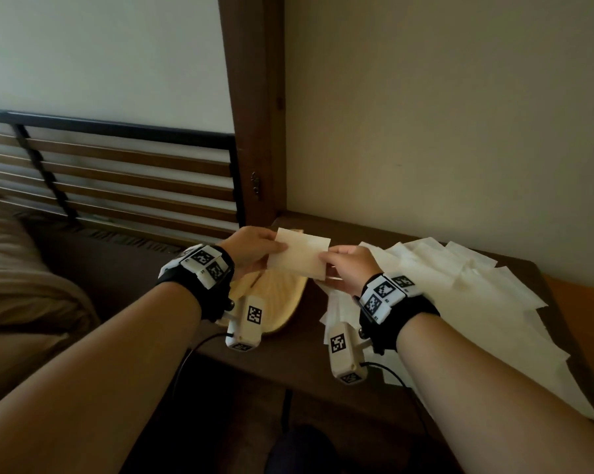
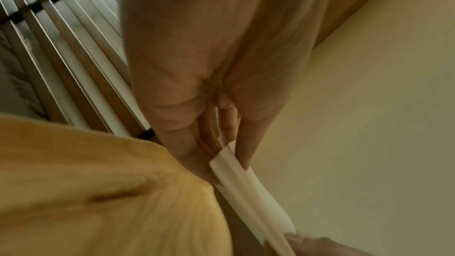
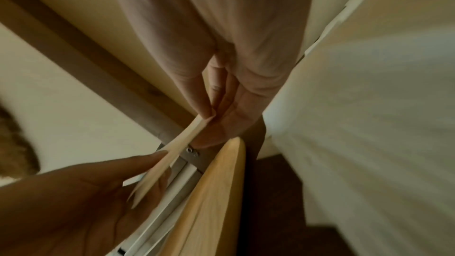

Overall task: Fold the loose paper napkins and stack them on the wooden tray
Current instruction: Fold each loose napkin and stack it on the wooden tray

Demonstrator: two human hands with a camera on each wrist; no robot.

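Observation:
A folded white paper napkin [image 1: 299,256] hangs in the air above the far end of the light wooden tray [image 1: 275,295]. My left hand [image 1: 254,249] pinches its left edge and my right hand [image 1: 348,265] pinches its right edge. In the left wrist view the folded napkin [image 2: 248,192] runs edge-on from my fingertips [image 2: 246,161] over the tray [image 2: 98,192]. The right wrist view shows the same napkin [image 3: 172,155] between thumb and fingers, the tray [image 3: 216,192] below. A spread of loose unfolded napkins [image 1: 460,292] covers the table to the right.
The dark wooden table [image 1: 299,350] stands against a beige wall. A wooden door frame [image 1: 254,131] rises behind the tray. A slatted headboard [image 1: 117,172] and a bed [image 1: 22,285] lie to the left. Cables hang from the wrist cameras over the table's front edge.

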